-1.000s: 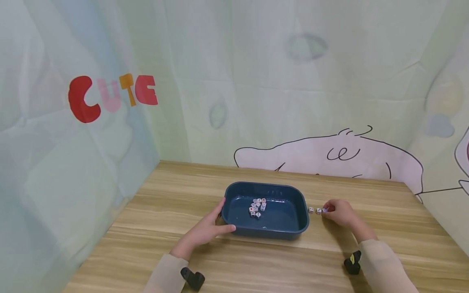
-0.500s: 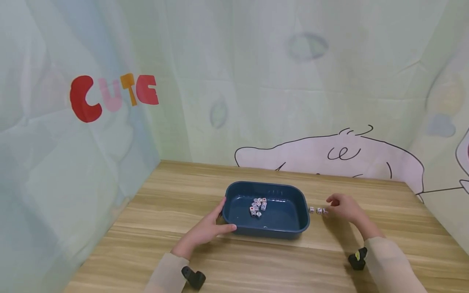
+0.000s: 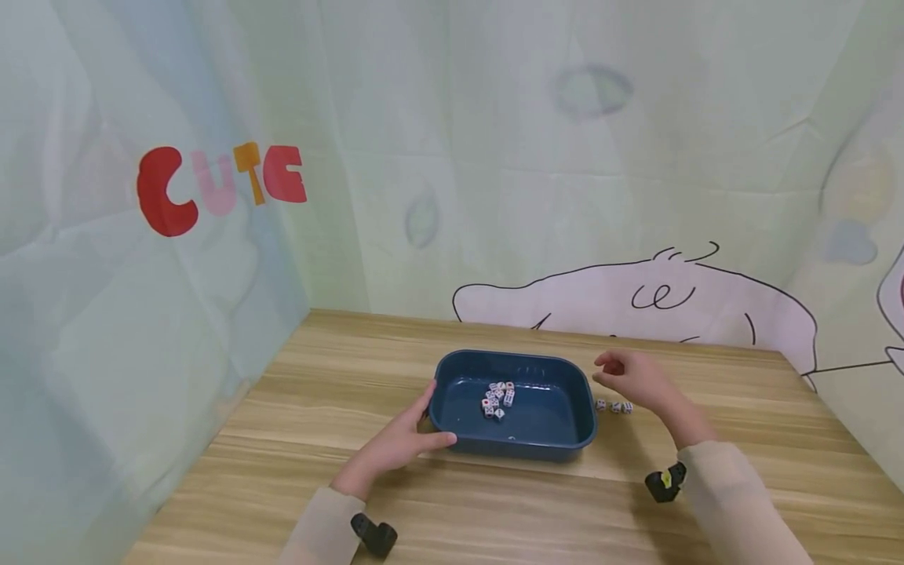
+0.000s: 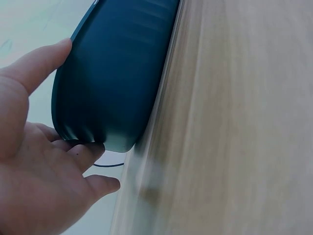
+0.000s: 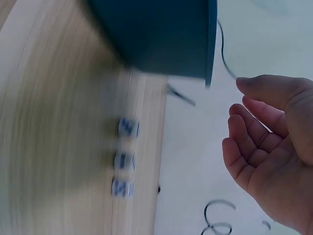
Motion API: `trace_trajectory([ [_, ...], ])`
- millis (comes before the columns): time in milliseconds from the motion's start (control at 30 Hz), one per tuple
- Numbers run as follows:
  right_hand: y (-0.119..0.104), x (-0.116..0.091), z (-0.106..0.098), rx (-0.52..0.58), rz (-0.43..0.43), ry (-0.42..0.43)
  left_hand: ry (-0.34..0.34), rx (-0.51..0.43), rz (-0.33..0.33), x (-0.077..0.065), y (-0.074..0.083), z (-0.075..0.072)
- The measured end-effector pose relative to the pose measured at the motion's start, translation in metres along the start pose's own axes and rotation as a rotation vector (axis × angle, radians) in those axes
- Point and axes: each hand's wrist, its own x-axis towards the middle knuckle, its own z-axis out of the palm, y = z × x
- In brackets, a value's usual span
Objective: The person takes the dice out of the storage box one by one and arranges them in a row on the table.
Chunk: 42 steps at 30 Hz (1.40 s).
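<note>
On a pale wood-grain bench (image 3: pixel 381 353) sits a deep blue rectangular tray (image 3: pixel 547 412) with rounded corners, smooth upright walls and a glossy floor that catches small streaks of light. Left of the middle of that floor lies a loose cluster of white dice (image 3: pixel 508 399), small cubes bunched together, several touching; most of the spots look dark, and a couple of faces show a red one. Outside the tray, just past its right end, three more dice (image 3: pixel 616 407) stand on the bench in a short row, white with dark spots that read as blue in the right wrist view; the two outer ones are closer to each other than to the one nearest the tray. The exact spot counts are too small or blurred to read.

Of the person's two hands, the left hand (image 3: pixel 397 446) holds the tray by its left end, thumb against the near side and fingers around the end wall. The right hand (image 3: pixel 639 382) hovers beyond the row, holding nothing, its fingers loosely bent and the thumb apart from them, near the tray's right end without touching it. Both sleeves (image 3: pixel 734 502) are light beige, each with a small black device (image 3: pixel 374 537) at the wrist
</note>
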Motion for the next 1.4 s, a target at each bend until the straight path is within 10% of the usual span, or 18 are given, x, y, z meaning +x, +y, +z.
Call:
trace_trajectory([
  [1400,-0.071,0.031,0.103,0.133,-0.211,-0.296,-0.016,-0.087,0.016,0.002,-0.003,-0.001],
])
